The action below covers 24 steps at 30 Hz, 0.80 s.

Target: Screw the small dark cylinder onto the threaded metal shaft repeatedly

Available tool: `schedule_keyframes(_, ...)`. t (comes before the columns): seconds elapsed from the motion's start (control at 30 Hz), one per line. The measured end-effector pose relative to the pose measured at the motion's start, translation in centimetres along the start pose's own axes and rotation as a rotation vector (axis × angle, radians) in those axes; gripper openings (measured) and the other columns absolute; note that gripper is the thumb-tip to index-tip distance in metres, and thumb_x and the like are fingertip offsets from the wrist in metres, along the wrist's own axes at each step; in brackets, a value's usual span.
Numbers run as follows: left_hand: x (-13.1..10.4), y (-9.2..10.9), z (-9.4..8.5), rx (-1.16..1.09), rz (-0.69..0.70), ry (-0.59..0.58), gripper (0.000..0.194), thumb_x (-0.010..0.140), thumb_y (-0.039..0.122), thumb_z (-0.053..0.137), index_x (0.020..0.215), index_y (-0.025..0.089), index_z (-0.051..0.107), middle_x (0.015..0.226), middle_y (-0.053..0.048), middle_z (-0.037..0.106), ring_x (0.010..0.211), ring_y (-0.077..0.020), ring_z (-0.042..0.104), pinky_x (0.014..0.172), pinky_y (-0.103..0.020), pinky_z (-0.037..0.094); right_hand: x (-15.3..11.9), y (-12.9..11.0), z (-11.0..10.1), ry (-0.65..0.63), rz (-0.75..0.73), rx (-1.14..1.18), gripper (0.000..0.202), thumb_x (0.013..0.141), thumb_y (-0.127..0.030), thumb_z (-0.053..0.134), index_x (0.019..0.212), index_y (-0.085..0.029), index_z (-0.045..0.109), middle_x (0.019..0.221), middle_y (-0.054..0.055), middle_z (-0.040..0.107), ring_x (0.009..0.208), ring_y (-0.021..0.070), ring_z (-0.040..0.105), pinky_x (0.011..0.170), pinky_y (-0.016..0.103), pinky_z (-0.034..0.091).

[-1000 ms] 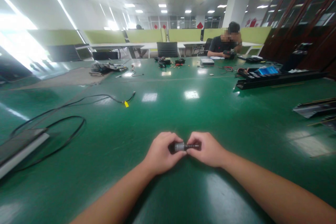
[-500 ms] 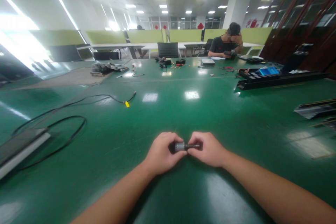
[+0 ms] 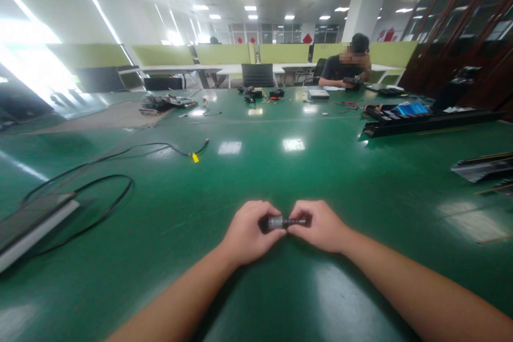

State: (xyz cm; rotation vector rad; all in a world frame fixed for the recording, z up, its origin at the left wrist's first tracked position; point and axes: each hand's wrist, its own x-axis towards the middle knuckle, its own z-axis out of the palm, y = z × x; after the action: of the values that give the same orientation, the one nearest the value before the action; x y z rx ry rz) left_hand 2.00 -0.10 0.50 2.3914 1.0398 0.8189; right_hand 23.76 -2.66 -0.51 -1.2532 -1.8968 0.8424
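Between my two hands lies a small grey metal cylinder with a thin dark shaft [image 3: 276, 222], level and pointing right; its exact kind is unclear. My left hand [image 3: 252, 234] curls around the cylinder end with thumb and fingers. At the other end, my right hand [image 3: 323, 227] closes its thumb and fingers about the shaft, whose tip is partly hidden in the palm. The fingertips of both hands nearly meet. Both hands are low over the green tabletop [image 3: 256, 181].
A black cable with a yellow tag [image 3: 195, 157] and a flat grey device [image 3: 32, 224] lie left. Black metal rails [image 3: 433, 122] and a blue item [image 3: 412, 108] are at right. Across the table a person [image 3: 344, 67] sits near a white box [image 3: 318, 94].
Hardly anything differs. The whole view has shifted very slightly, and both hands keep the same hold on the metal cylinder and its shaft.
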Motion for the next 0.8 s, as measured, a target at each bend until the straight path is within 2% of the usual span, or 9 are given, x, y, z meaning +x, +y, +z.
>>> schedule_keyframes(0.8, -0.02, -0.01, -0.09, -0.009, -0.042, 0.018, 0.022, 0.075, 0.03, 0.075, 0.092, 0.021, 0.064, 0.087, -0.002, 0.066, 0.082, -0.0206, 0.06, 0.076, -0.034, 0.043, -0.16, -0.06, -0.21, 0.035, 0.008, 0.005, 0.006, 0.075, -0.019, 0.07, 0.077, -0.017, 0.065, 0.068, -0.001, 0.064, 0.06, 0.0128, 0.057, 0.057, 0.022, 0.041)
